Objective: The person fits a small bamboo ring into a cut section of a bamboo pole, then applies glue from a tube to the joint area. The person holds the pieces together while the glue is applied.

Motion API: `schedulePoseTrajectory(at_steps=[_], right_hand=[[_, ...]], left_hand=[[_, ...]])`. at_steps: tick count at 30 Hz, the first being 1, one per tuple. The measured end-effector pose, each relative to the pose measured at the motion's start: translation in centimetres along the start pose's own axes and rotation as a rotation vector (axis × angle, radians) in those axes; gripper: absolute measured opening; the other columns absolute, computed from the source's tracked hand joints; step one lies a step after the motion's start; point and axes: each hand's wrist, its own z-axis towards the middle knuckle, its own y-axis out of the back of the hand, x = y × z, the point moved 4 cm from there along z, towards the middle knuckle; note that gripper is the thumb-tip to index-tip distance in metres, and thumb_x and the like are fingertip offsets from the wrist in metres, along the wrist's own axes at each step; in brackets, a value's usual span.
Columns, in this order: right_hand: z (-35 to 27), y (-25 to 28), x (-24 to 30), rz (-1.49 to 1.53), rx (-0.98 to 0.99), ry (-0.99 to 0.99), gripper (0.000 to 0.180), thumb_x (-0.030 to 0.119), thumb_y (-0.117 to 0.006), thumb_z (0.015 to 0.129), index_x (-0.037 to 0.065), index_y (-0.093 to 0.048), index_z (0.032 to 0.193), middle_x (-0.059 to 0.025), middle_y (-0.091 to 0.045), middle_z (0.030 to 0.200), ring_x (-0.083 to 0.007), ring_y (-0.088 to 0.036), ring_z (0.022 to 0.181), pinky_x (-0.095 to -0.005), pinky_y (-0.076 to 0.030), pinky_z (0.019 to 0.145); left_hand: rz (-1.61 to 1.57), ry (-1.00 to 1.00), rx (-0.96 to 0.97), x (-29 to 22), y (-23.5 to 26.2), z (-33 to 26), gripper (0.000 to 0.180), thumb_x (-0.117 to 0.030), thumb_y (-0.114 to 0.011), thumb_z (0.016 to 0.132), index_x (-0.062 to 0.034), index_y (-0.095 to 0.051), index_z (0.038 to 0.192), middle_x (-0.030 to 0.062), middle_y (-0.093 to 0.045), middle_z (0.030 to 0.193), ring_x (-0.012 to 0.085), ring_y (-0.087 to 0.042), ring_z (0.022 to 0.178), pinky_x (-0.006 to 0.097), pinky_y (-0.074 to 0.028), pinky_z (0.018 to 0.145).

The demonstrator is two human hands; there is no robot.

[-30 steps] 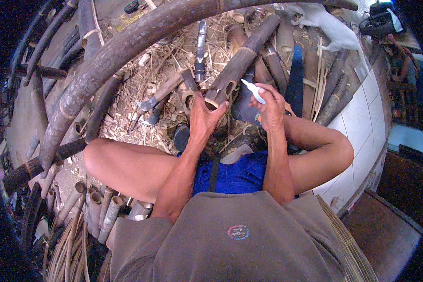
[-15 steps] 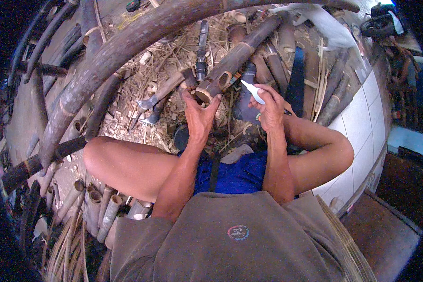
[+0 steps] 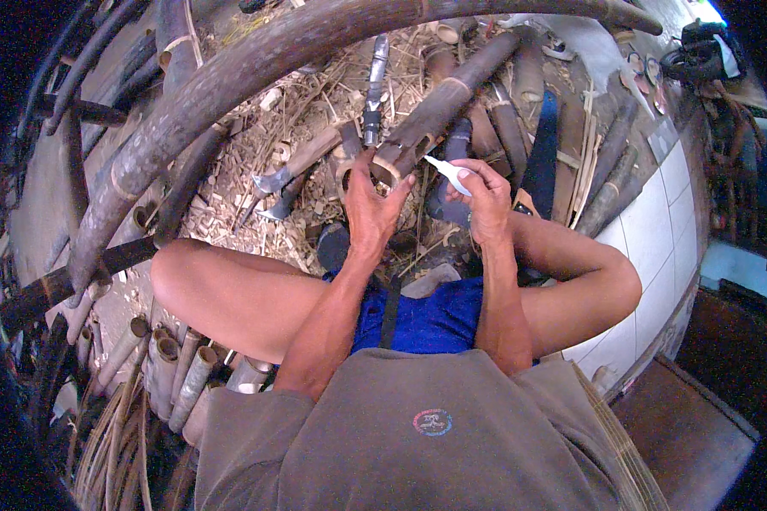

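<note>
A: Where's the bamboo tube (image 3: 435,115)?
B: Running toward one o'clock; the left hand (image 3: 368,209) clamps its open near end.
A: And the right hand (image 3: 486,198)?
B: At three o'clock, closed around a white knife (image 3: 448,174). Mouth looks barely trimmed; shavings (image 3: 256,162) lie at nine.

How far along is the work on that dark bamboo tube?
Done: wood shavings litter the ground, so cutting has happened. In hand: the left hand grips the open end of the dark bamboo tube; the right hand holds a small white squeeze tube beside it. Left: whether anything has been applied cannot be seen.
</note>
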Motion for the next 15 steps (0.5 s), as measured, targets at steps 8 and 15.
schedulePoseTrajectory(at_steps=[8,15], right_hand=[[-0.4,-2.4,1.2,-0.351,0.09,0.099,0.021,0.012,-0.062,0.094,-0.001,-0.072,0.108,-0.0062,-0.07,0.082,-0.0111,-0.063,0.072,-0.026,-0.052,0.067],[-0.4,-3.1,1.7,-0.455,0.089,0.128,0.021,0.013,-0.062,0.094,0.002,-0.073,0.108,-0.0052,-0.07,0.081,-0.0099,-0.063,0.07,-0.0255,-0.051,0.065]], left_hand=[[0.003,0.027,0.025,0.2,0.0,0.0,0.076,-0.021,-0.085,0.076,0.0039,-0.049,0.139,0.0237,-0.064,0.119,0.0341,-0.063,0.107,0.042,-0.05,0.094],[0.035,-0.051,0.018,0.1,0.0,0.0,0.075,-0.017,-0.085,0.076,0.0034,-0.049,0.138,0.0237,-0.061,0.126,0.0362,-0.061,0.115,0.042,-0.049,0.098]])
